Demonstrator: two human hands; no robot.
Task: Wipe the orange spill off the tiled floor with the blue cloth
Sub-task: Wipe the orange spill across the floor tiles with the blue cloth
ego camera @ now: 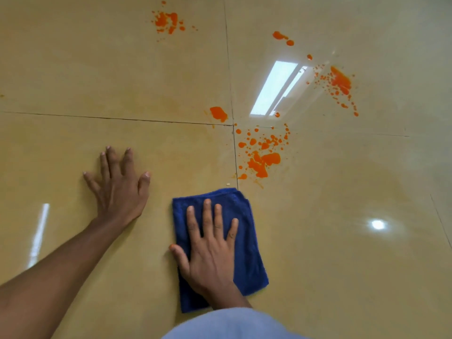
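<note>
Right hand (210, 250) flat on blue cloth (247, 255), fingers straight, spread. Left hand (119, 189) splayed on tiled floor (342, 241). Orange spill (263, 160) just beyond right fingertips. Risk: folded cloth smears droplets wider, misses far patches.

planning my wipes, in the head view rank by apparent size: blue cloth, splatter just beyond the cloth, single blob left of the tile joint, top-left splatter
1. blue cloth
2. splatter just beyond the cloth
3. top-left splatter, though it is farther away, so unsure
4. single blob left of the tile joint

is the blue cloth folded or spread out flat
Folded: the blue cloth shows doubled layers along its far edge and forms a compact thick rectangle under the right hand.
</note>
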